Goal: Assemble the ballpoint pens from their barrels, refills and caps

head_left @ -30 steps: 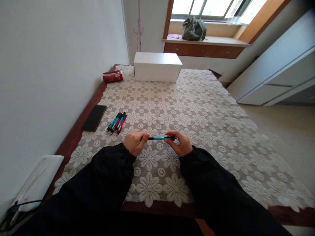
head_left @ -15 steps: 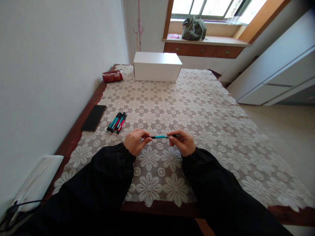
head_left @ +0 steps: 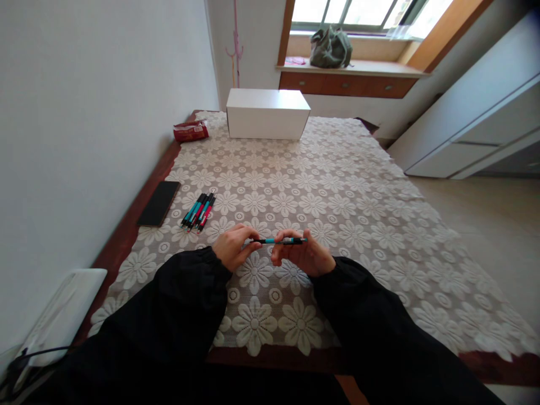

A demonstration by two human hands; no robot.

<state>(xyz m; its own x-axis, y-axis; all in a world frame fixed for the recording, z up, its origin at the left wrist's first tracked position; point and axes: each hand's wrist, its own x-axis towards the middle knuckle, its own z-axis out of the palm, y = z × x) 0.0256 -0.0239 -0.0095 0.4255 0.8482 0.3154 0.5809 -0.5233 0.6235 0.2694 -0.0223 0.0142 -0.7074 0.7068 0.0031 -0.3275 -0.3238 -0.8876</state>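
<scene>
Leftmost, a white device [head_left: 63,312] with a dark cable sits low by the wall, and a black phone [head_left: 158,203] lies on the bare wood of the table [head_left: 126,233] beside the lace tablecloth [head_left: 346,197]. Just right of the phone, a small bundle of teal and red pens [head_left: 199,211] rests on the cloth, near the hands but apart from them. Farther back sit a red packet [head_left: 190,131] and a white box [head_left: 266,114].

Closer in, the left hand [head_left: 232,248] pinches one end of a teal pen [head_left: 278,241] between thumb and fingertips. The pen runs level from hand to hand, held just above the cloth near the table's front edge. The right hand [head_left: 301,256] grips the other end, fingers curled narrowly round the barrel. Both sleeves are black.

On the window sill at the far right lies a grey-green bag [head_left: 330,48].
</scene>
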